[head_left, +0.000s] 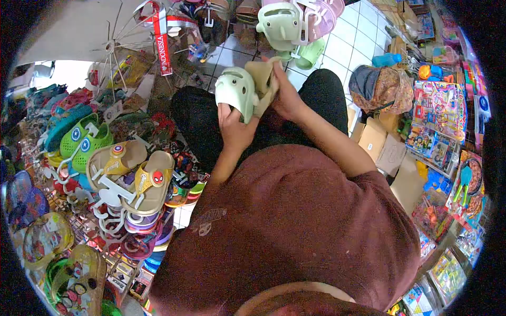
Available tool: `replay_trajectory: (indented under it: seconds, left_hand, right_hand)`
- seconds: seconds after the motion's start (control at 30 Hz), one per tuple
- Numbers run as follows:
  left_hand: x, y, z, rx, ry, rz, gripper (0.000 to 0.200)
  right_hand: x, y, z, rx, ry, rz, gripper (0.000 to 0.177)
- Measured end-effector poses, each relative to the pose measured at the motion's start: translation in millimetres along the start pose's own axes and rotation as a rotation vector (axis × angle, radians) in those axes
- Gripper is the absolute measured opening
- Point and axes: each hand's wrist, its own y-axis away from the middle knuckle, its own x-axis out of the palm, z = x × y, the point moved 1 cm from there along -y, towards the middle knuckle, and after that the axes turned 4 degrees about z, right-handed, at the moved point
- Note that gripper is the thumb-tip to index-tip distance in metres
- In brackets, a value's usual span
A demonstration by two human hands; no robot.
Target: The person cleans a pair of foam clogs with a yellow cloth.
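Over my lap, my left hand (235,128) grips a pale green clog (234,87) with a dark eye-like dot on its upper. Some of its fingers are pushed into the clog's opening. My right hand (288,96) is closed around a beige clog-like shoe (259,77), pressed up against the green one. Whether the two shoes are joined cannot be made out. Just beyond my hands, another pale green clog (282,23) with eye-like dots is stacked with a lilac clog (322,18), and a brighter green clog (311,53) sits on the floor.
Racks at left carry green clogs (87,141), tan sandals (150,181) and white hangers (112,196). A red ribbon (161,39) hangs by a wire-spoked rack (110,46). On the right are a patterned backpack (382,89), cardboard boxes (374,138) and packaged toys (440,108). White tiles (345,31) cover the floor.
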Motion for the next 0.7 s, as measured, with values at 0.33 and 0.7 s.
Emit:
replay_trajectory:
  seconds: [0.33, 0.7]
  left_hand:
    - [-3.7, 4.5, -3.8, 0.055, -0.016, 0.178, 0.037]
    - [-5.7, 0.2, -2.9, 0.050, 0.002, 0.233, 0.034]
  right_hand:
    - [-0.3, -0.7, -9.9, -0.102, 0.656, -0.225, 0.057]
    - [-3.1, 5.3, -4.6, -0.199, 0.711, -0.166, 0.039]
